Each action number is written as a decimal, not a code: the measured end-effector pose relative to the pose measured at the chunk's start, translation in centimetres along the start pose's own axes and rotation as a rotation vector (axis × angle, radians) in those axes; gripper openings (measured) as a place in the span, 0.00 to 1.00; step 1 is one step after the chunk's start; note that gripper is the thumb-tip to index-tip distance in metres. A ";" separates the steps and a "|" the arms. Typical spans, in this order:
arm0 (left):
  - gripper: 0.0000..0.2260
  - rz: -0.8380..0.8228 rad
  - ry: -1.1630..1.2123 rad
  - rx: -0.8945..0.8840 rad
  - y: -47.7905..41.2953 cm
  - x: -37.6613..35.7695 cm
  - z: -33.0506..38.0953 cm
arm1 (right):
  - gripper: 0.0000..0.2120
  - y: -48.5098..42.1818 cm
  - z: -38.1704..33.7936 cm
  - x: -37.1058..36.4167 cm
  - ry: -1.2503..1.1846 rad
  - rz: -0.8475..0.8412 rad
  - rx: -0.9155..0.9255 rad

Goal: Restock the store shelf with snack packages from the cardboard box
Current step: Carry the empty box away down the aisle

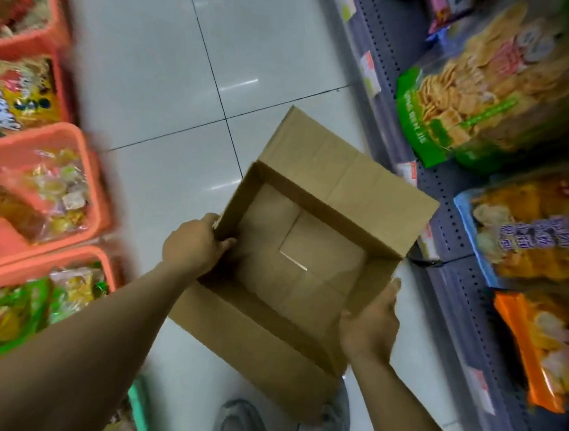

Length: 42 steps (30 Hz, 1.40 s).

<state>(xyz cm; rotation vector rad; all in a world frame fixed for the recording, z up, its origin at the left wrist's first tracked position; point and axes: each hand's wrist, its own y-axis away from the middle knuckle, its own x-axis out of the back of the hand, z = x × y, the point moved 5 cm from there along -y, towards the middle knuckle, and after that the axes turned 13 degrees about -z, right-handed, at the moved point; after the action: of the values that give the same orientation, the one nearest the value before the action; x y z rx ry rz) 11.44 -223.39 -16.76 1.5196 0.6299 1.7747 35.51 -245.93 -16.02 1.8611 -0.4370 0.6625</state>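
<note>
Left hand [193, 241] grips the left rim of the cardboard box [306, 262], fingers curled over the edge. Right hand [370, 322] clasps its right wall. The box sits between the hands, flaps open, with nothing visible inside. The shelf [458, 278], right of the right hand, carries snack packages [529, 236]. Judgement: unloading looks finished; only clearing the box away remains.

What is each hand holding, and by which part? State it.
Both hold the empty cardboard box: the left hand grips its left wall's rim, the right hand holds its near right corner.
</note>
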 end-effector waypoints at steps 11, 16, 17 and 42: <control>0.08 0.061 0.299 0.168 8.9 2.4 -5.1 | 0.14 3.6 -5.3 5.5 0.123 -0.018 0.140; 0.09 0.189 0.484 0.230 20.2 13.5 -4.9 | 0.13 10.8 -16.2 14.1 0.152 0.014 0.334; 0.10 0.209 0.519 0.234 22.5 16.3 -4.5 | 0.14 12.7 -18.7 16.2 0.181 0.010 0.368; 0.09 0.563 0.508 0.154 26.7 81.8 -6.3 | 0.08 26.9 -85.8 41.0 0.277 0.085 0.745</control>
<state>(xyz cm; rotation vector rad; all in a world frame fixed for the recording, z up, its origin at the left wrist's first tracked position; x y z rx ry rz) -4.98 -176.68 53.88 1.4369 0.6253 2.6433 31.40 -175.80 53.47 2.3952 -0.0801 1.2431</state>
